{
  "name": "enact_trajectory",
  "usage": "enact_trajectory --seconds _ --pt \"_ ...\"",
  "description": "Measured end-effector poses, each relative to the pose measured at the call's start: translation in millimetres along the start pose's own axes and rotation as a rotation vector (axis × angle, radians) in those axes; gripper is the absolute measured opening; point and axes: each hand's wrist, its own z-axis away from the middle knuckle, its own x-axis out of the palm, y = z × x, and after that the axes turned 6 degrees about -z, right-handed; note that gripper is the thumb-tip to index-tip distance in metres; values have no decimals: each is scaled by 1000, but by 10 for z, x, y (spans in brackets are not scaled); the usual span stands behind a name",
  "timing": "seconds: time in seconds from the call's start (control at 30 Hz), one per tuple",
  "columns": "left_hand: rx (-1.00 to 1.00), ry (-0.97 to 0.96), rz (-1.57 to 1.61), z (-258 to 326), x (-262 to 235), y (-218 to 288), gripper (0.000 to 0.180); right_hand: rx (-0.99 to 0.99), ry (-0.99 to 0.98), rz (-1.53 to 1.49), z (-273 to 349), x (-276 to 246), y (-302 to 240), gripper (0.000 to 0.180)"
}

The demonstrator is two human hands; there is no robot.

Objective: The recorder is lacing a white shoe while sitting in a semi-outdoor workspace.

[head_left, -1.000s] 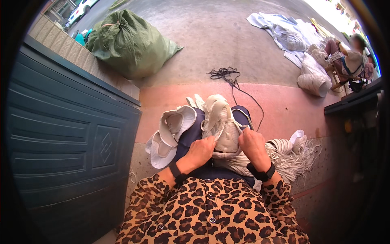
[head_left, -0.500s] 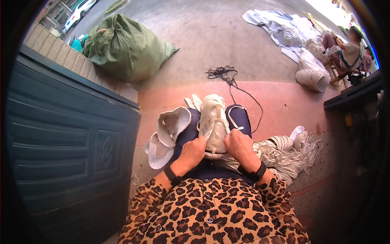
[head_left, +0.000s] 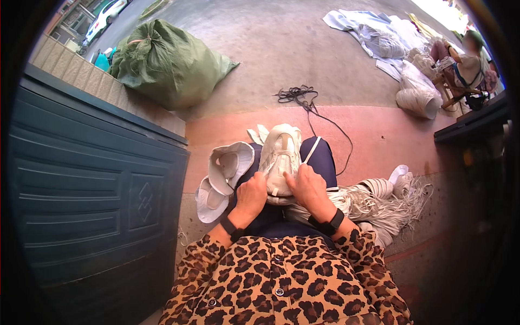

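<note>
A cream mesh-and-panel sneaker upper [head_left: 284, 154] rests on my lap between my knees. My left hand [head_left: 252, 194] is closed at its left side, where a pale lace strand runs to the fingertips. On the other side my right hand [head_left: 310, 187] is closed round a flat cream shoelace [head_left: 312, 150], whose free part stands up above the fist. The right thumb reaches toward the upper's near part. Left of my thigh hang more white shoe uppers [head_left: 232, 162], partly overlapping. Beside my right thigh lies a heap of cream laces [head_left: 368, 203].
A dark panelled door [head_left: 97, 195] stands close on my left. A stuffed green sack [head_left: 168, 67] and a tangled black cord [head_left: 298, 95] lie ahead. White cloth [head_left: 379, 38], a white bag [head_left: 418, 97] and a seated person [head_left: 470, 67] are at the far right.
My right hand has turned and moved slightly left and up, and the lace now stands above it instead of looping over the knee. My left hand has shifted slightly left.
</note>
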Motion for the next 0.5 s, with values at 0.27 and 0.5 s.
enact_trajectory --seconds 0.27,0.5 --pt "56 6 -19 -72 240 177 10 -7 -21 -84 145 30 250 26" --pt "45 64 -114 -142 477 116 12 -94 109 -154 -68 420 445 26"
